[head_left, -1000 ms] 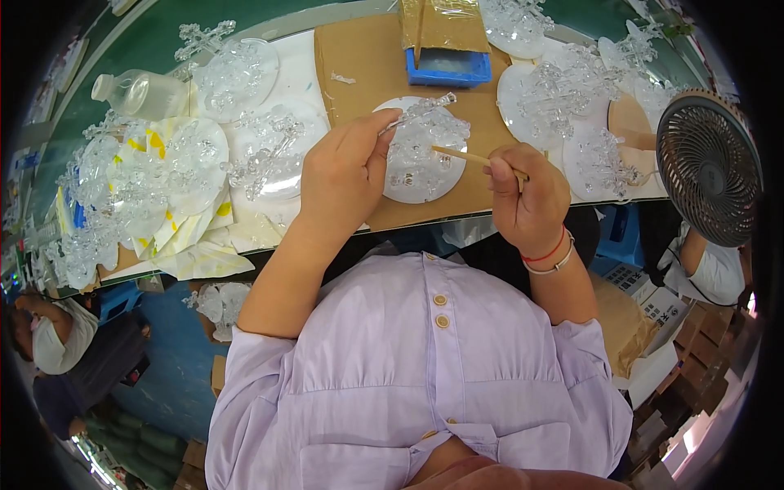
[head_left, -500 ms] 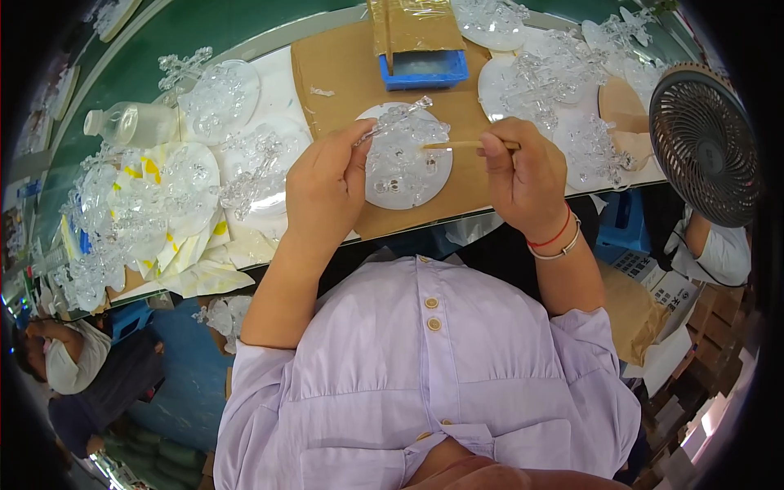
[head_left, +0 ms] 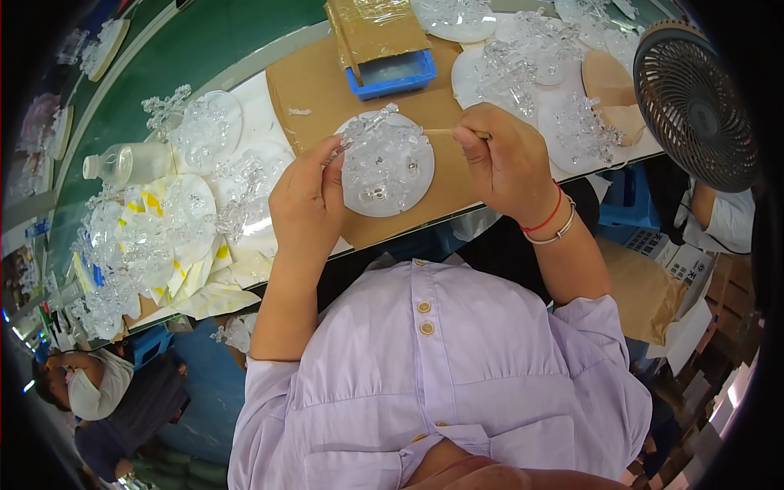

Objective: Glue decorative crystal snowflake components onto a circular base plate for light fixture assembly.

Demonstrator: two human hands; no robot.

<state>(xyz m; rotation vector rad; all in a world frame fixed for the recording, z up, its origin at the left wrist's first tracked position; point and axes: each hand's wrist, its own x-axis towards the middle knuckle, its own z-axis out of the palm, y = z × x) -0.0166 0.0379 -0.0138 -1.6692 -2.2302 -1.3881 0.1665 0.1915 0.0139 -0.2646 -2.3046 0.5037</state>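
I see my left hand curled at the left edge of a round white disc that lies on the brown cardboard sheet in front of me. Its fingertips pinch a small clear crystal-like piece at the upper left of the disc, so the hand is closed around that piece. More clear pieces are scattered over the face of the disc.

My right hand sits just right of the disc, fingers folded in a fist around a thin wooden stick. The stick runs leftward from the thumb, and its tip reaches over the top edge of the disc, close to the piece in my left fingers; I cannot tell if they touch. A red cord and a pale bracelet circle that wrist.

Beyond the disc, a blue tray holds a brown taped package. To the right lie more white discs heaped with clear pieces, and a dark round fan stands at the table's far right. To the left, a clear plastic bottle lies on its side near piles of clear parts on white and yellow sheets. Another person sits at lower left.
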